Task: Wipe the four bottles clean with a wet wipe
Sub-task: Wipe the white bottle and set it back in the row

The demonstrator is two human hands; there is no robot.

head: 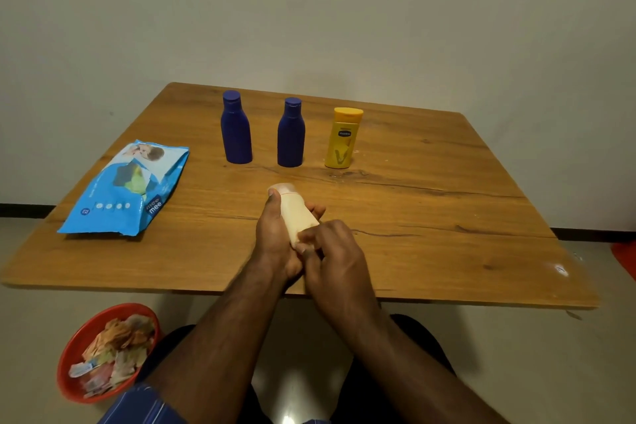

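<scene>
Both hands' fingers (311, 208) hold a cream bottle (298, 213) over the wooden table (430, 203) (plain wall behind).

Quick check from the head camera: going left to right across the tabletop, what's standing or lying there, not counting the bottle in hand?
Blue wet wipe pack → left blue bottle → right blue bottle → yellow bottle.
</scene>
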